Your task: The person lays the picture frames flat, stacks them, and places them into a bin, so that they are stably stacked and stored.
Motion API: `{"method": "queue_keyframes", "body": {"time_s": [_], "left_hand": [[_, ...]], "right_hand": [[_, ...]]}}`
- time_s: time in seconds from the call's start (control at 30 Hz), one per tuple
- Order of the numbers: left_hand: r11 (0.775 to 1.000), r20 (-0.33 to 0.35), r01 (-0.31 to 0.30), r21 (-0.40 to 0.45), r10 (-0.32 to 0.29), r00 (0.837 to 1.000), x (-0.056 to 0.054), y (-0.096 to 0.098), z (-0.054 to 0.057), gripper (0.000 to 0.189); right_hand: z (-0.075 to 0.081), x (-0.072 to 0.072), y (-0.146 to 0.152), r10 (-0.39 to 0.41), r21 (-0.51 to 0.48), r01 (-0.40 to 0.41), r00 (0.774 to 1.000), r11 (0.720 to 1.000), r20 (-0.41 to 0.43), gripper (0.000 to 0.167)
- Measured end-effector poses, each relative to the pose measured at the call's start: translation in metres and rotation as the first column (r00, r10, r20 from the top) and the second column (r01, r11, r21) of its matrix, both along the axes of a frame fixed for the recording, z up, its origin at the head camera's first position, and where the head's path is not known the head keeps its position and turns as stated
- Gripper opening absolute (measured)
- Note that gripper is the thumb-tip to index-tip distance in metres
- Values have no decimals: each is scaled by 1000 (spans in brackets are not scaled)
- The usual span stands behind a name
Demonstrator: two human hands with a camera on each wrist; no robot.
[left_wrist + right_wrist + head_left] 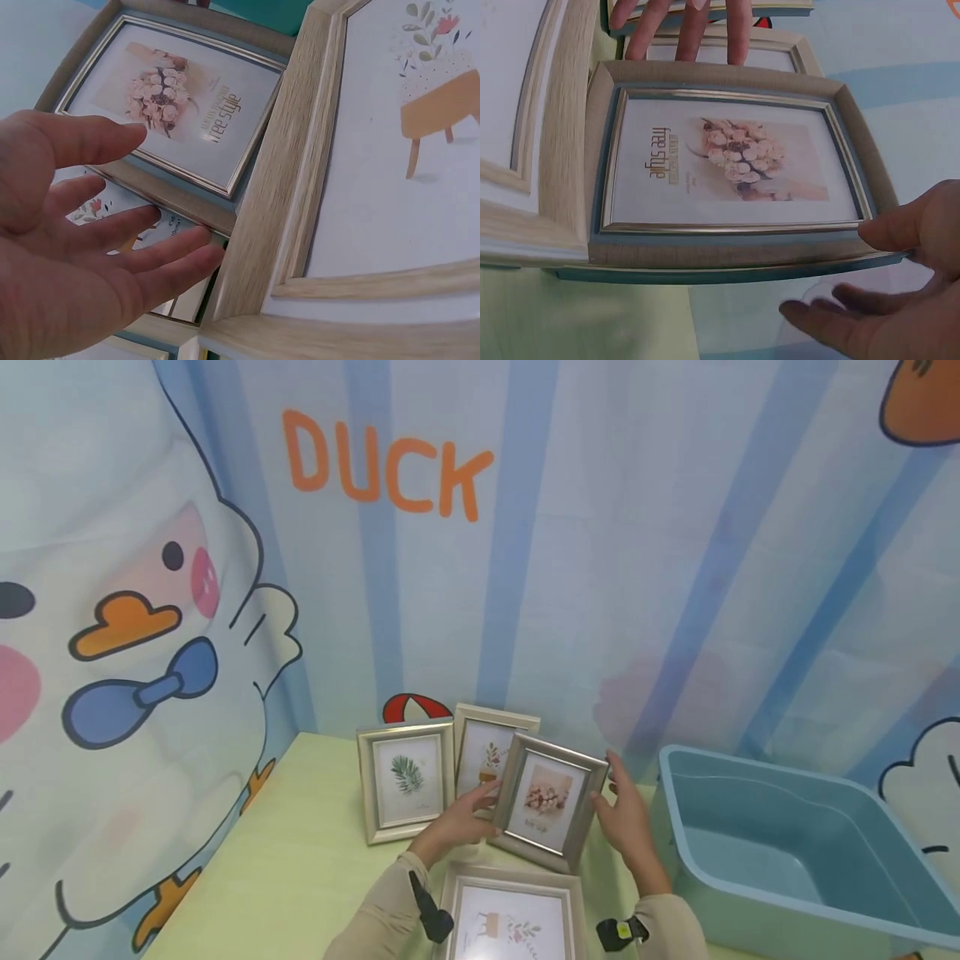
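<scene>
Spread fingers of the left hand lie by one side of a taupe rectangular picture frame with a rose-bouquet print, held aslant between a pale gold leaf-print frame and a blue plastic bin, while the right hand's thumb touches its other side, fingers parted. Uneven pressure could, I judge, tip it against the pale potted-plant frame behind. Right wrist footage shows right fingertips beyond the edge, detail the head view partly hides.
</scene>
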State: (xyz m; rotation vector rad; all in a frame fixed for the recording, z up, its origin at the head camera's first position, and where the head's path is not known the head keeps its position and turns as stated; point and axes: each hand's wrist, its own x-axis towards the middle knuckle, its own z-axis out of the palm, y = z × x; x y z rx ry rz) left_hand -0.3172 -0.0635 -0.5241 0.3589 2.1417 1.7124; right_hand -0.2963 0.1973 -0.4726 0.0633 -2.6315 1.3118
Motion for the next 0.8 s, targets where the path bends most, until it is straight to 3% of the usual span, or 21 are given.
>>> {"method": "queue_keyframes", "body": {"time_s": [0.4, 0.8], "left_hand": [[999, 9, -19, 30, 19, 1000, -2, -2, -8, 83], [1000, -1, -17, 22, 17, 1000, 3, -2, -6, 79]], "right_hand": [[-14, -14, -4, 15, 39, -10, 994, 999, -106, 63], [-6, -7, 1, 94, 47, -86, 977, 995, -191, 61]]}}
